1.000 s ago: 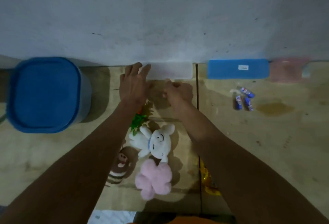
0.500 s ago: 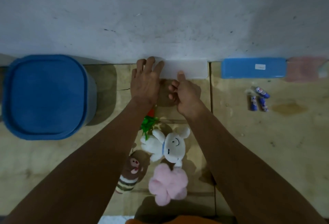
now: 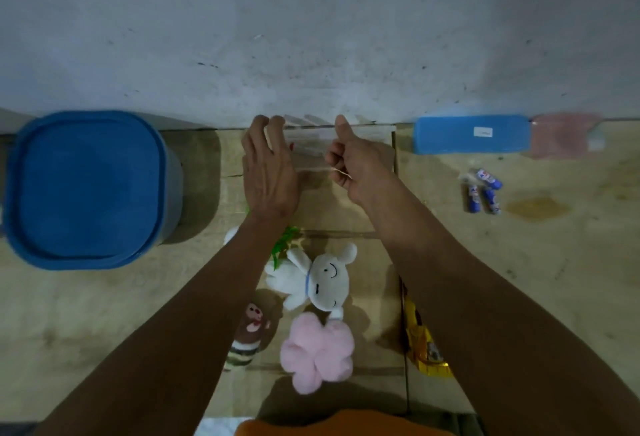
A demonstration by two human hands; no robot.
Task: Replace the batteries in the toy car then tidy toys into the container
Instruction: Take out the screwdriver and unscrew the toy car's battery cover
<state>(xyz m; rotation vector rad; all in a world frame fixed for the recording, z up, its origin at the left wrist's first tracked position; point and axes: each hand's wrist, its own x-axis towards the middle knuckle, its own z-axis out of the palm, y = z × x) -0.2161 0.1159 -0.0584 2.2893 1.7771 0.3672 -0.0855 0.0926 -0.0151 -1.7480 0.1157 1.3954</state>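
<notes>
with the left hand (image 3: pixel 268 172) flat and open and the right hand (image 3: pixel 353 165) pinching a clear, blurred thing, that thin grip could slip.

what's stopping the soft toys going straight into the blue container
Its lid is still on, covering the container's opening. The white bunny and pink plush lie on the floor with nothing visible between them and the container.

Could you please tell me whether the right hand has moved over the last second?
Yes. The right hand has moved forward, toward the wall; its raised thumb now reaches the wall's base, which it stopped short of before.
</notes>
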